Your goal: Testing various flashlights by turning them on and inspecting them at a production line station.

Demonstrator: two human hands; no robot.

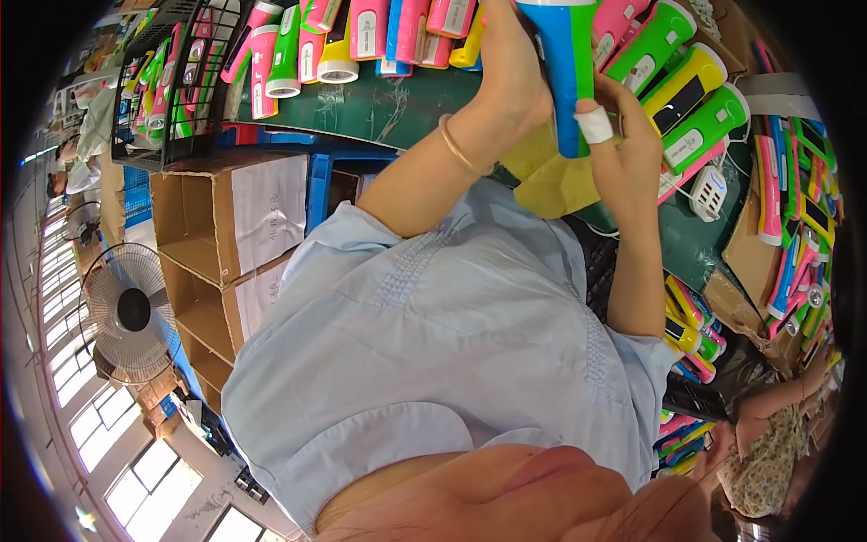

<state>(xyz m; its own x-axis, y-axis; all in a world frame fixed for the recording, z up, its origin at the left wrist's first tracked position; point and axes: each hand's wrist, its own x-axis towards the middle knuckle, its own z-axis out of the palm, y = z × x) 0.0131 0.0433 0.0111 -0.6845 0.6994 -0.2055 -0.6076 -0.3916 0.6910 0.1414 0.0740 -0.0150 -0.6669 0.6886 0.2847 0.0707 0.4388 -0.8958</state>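
Note:
A blue and green flashlight (567, 77) stands in front of me at the top of the view, its wide white-rimmed end cut by the upper edge. My right hand (628, 149) is closed round its narrower lower part, with white tape wrapped on the thumb. Just left of the flashlight is my left hand (515, 72), reaching up out of view; its fingers are hidden, so I cannot tell whether it grips. A bangle (459, 149) circles the left wrist. Yellow material (553, 181) lies beneath both hands.
Pink, green and yellow flashlights (368, 32) line the green tabletop (384, 108); others (677, 90) lie at right beside a white multi-port charger (708, 192). At left are a black wire basket (172, 99), cardboard compartments (194, 244) and a fan (131, 310). Another person's arm (777, 397) shows at lower right.

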